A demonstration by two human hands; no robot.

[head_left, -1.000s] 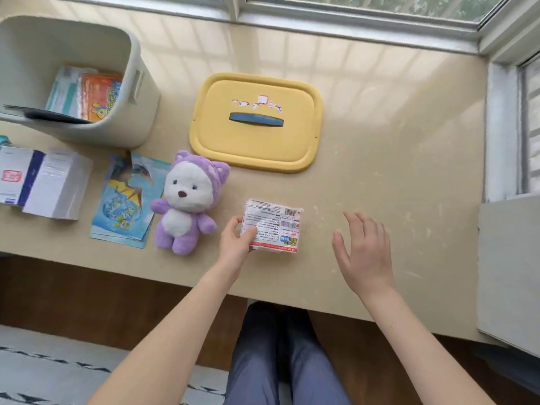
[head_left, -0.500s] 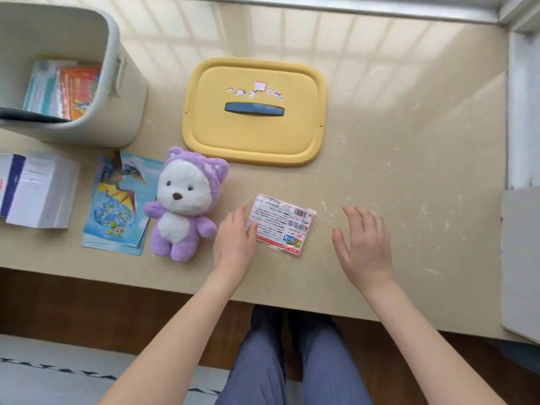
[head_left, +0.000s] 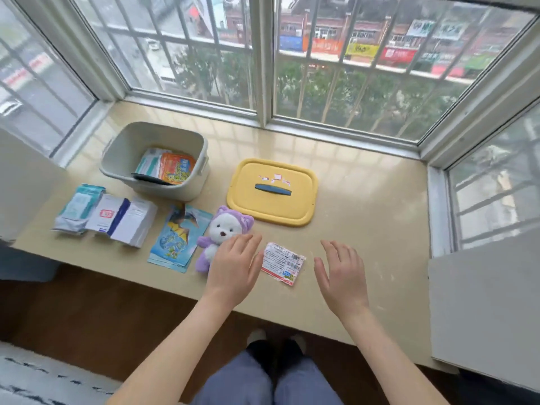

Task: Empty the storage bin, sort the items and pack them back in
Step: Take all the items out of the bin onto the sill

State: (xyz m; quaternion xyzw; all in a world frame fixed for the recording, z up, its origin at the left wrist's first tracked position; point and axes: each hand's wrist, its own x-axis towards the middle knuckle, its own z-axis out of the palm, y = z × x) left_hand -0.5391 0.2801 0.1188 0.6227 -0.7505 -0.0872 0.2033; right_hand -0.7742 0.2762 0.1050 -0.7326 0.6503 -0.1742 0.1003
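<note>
Left hand (head_left: 233,268) and right hand (head_left: 342,277) hover empty, fingers loosely spread, either side of the packet (head_left: 283,263) at lower centre; the bin (head_left: 175,192) at upper left holds several packs (head_left: 175,169), best lifted out, I judge, as one flat stack and laid beside like items.

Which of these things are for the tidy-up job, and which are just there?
For the job: storage bin, yellow lid, purple plush toy, small packet, blue picture packs, white boxes, wipes pack, packets in the bin.
Just there: window, grey board, rug.
</note>
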